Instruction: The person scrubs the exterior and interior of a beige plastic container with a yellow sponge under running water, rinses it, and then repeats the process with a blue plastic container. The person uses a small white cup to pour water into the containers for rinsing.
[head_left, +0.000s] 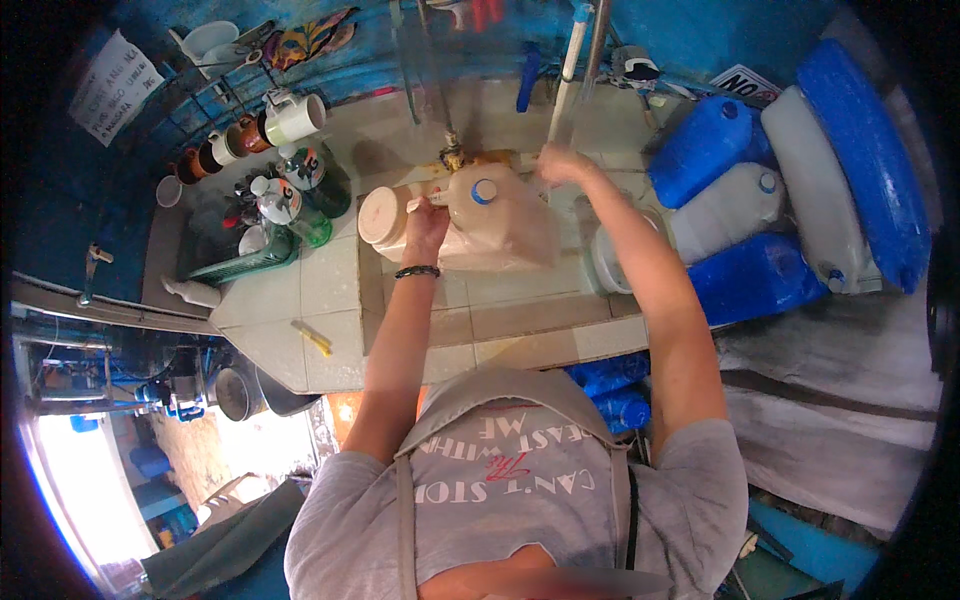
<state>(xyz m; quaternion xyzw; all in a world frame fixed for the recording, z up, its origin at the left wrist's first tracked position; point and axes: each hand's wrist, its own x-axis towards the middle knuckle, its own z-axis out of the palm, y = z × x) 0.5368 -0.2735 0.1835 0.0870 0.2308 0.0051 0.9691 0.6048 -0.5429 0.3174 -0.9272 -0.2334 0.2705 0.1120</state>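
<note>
A translucent plastic jug (514, 225) with a blue cap lies in the tiled sink basin (517, 304), below a brass faucet (451, 154). My left hand (427, 225), with a dark bracelet at the wrist, is at the jug's left part, its fingers around what looks like the handle. Beside that hand is a wide, pale round lid (380, 215). My right hand (561, 165) is blurred, to the right of the jug and at the lower end of a white pipe (568, 82); whether it grips anything cannot be told.
Blue and white jugs (724, 202) crowd the right side, near a whitish bucket (611, 259) partly behind my right forearm. Left of the basin stand green bottles (311, 221), a green dish rack (247, 262) and hanging mugs (296, 120). A yellow-handled tool (315, 339) lies on the tiles.
</note>
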